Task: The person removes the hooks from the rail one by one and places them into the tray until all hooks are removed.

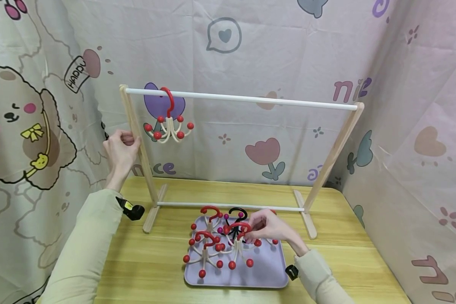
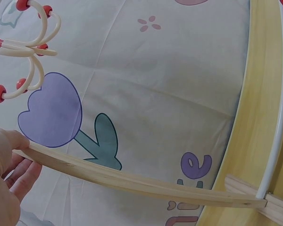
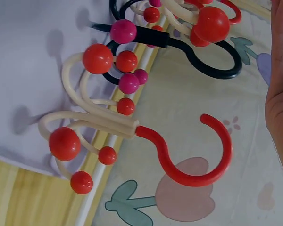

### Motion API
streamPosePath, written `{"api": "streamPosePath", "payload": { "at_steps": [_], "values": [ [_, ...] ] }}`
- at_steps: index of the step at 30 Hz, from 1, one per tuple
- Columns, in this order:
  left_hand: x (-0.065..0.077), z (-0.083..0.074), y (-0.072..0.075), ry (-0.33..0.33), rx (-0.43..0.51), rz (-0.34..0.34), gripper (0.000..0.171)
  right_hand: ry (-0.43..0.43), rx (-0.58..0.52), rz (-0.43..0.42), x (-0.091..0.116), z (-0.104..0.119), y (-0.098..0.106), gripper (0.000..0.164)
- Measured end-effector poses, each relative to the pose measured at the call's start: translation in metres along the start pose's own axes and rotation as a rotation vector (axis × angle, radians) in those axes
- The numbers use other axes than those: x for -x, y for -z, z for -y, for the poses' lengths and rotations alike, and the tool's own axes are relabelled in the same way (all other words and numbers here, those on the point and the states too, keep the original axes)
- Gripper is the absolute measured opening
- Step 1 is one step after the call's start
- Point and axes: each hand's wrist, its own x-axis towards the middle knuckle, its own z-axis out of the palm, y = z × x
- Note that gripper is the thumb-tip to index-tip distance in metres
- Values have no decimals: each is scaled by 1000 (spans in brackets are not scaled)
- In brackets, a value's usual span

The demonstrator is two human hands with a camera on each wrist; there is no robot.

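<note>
My left hand (image 1: 121, 152) grips the left wooden post (image 1: 147, 177) of a rack, thumb on one side and fingers on the other in the left wrist view. From the rack's white top bar (image 1: 228, 98) hangs a red-hooked hanger (image 1: 169, 124) with curved cream arms and red ball tips. Over the lilac tray (image 1: 266, 274), my right hand (image 1: 270, 226) pinches another red-hooked hanger (image 1: 238, 245) at the base of its hook. Beside it on the tray are a front-left hanger (image 1: 204, 255), a back-left hanger (image 1: 210, 226) and a black hanger (image 1: 238, 211) with magenta balls.
One more red-hooked hanger (image 3: 111, 120) stands at the tray's right, mostly hidden behind my right hand in the head view. The rack's lower white bar (image 1: 228, 206) runs just behind the tray. A patterned curtain (image 1: 224, 63) surrounds the wooden table (image 1: 137, 261).
</note>
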Motion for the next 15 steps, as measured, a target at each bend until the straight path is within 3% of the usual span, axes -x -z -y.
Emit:
{"api": "streamPosePath", "payload": {
  "at_steps": [15],
  "values": [
    [1, 0, 0, 4, 4, -7, 25, -61, -26, 25, 0, -17, -7, 14]
  ]
}}
